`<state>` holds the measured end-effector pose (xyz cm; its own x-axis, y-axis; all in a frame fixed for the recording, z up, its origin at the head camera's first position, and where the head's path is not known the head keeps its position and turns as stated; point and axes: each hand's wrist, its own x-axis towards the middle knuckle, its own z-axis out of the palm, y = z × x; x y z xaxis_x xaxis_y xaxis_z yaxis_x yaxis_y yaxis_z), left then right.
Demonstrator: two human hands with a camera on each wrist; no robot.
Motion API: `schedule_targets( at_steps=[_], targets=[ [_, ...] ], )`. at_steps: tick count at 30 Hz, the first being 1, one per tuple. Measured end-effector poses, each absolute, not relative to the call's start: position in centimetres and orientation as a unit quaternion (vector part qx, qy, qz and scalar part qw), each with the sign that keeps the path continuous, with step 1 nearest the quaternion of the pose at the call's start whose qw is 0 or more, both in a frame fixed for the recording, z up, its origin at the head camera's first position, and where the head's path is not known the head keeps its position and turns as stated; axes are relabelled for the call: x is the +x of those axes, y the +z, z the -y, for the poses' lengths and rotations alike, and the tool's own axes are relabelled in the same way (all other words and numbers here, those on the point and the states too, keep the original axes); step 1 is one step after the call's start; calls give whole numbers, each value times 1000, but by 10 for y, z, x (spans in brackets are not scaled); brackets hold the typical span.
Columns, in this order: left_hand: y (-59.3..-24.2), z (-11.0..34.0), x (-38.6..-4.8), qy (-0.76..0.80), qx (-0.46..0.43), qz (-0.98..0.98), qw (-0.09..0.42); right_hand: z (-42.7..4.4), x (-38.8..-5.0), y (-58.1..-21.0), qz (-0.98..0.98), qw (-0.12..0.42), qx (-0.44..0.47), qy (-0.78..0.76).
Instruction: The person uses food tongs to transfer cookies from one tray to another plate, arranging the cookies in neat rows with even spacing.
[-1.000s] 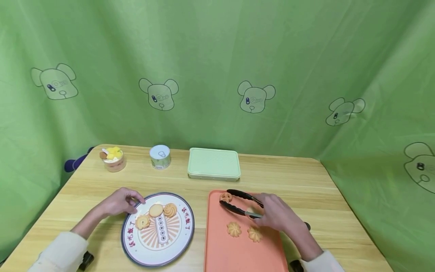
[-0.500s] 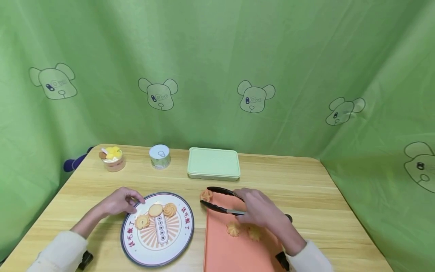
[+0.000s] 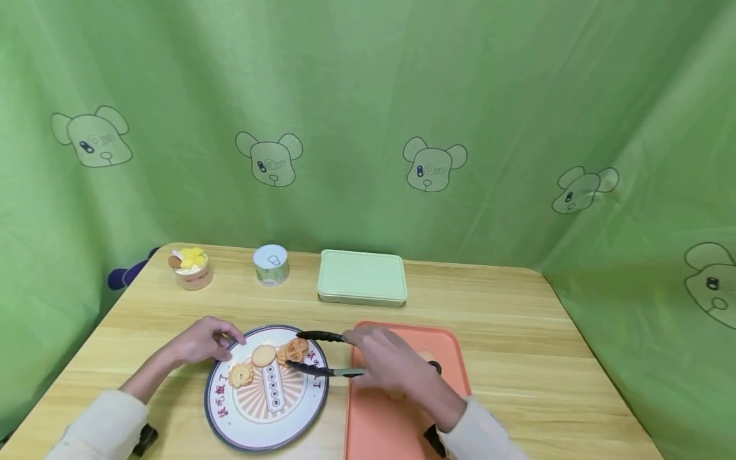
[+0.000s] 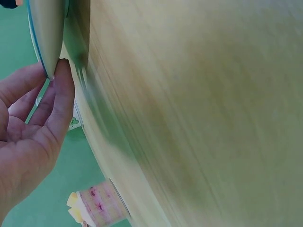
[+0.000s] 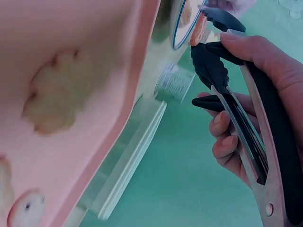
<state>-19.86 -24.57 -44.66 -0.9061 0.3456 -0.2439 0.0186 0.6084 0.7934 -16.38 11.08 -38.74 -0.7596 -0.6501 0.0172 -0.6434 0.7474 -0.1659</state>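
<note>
The openwork biscuit (image 3: 296,349) hung in our tongs (image 3: 312,369), over the plate (image 3: 259,436); we judged it light, stiff and brittle, best nipped gently at its rim. Our right hand (image 3: 386,359) gripped the tongs, our left hand (image 3: 201,340) pinched the plate's edge, the desk (image 3: 517,319) beneath.

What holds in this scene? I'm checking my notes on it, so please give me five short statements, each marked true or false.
1. The right-hand grip holds the tongs. True.
2. The left-hand grip is clear of the plate. False: it pinches the plate's rim.
3. The lattice cookie is between the tongs' tips. True.
4. In the head view, the can stands right of the green box. False: the can is left of the green box.
5. In that view, the dessert cup stands left of the can. True.
</note>
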Motion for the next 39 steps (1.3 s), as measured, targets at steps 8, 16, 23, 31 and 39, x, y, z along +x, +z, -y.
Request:
schedule_targets(
  at_steps=[8, 16, 23, 31, 39],
  targets=[
    [-446, 245, -200, 429, 107, -877, 188, -88, -159, -390, -931, 32, -358, -60],
    [-446, 245, -201, 433, 109, -874, 191, -73, -155, -394, -927, 47, -371, -33],
    [-445, 246, -200, 437, 113, -872, 191, -66, -150, -398, -925, 56, -376, -17],
    [-447, 247, -201, 436, 116, -871, 192, -63, -148, -399, -928, 64, -366, -12],
    [-448, 247, -200, 433, 114, -874, 190, -82, -147, -392, -934, 48, -353, -40]
  ],
)
